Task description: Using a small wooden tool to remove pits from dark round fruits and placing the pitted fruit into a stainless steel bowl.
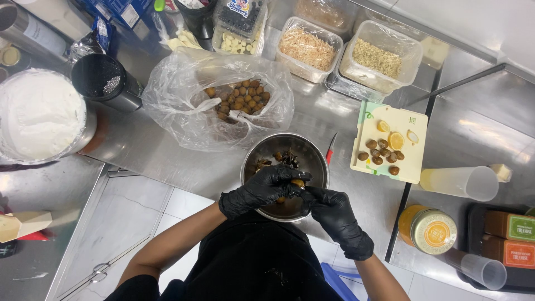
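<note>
Both hands wear black gloves and meet over a steel bowl [312, 153] at the counter's near edge. My left hand [259, 189] and my right hand [334, 214] pinch one small brown round fruit [298, 183] between their fingertips. Dark peel scraps [284, 158] lie in the bowl's far side. Behind the bowl a clear plastic bag [167, 106] lies open with several brown fruits [239, 99] inside. To the right, a pale cutting board [412, 161] carries several peeled fruits [379, 153] and lemon slices [394, 139].
A red-handled knife [331, 149] lies between bowl and board. Tubs of shredded and chopped food [309, 47] line the back. A large white-filled bowl [39, 114] and dark canister [103, 78] stand left. Plastic cups [462, 183], an orange jar [428, 228] and cartons [510, 237] sit right.
</note>
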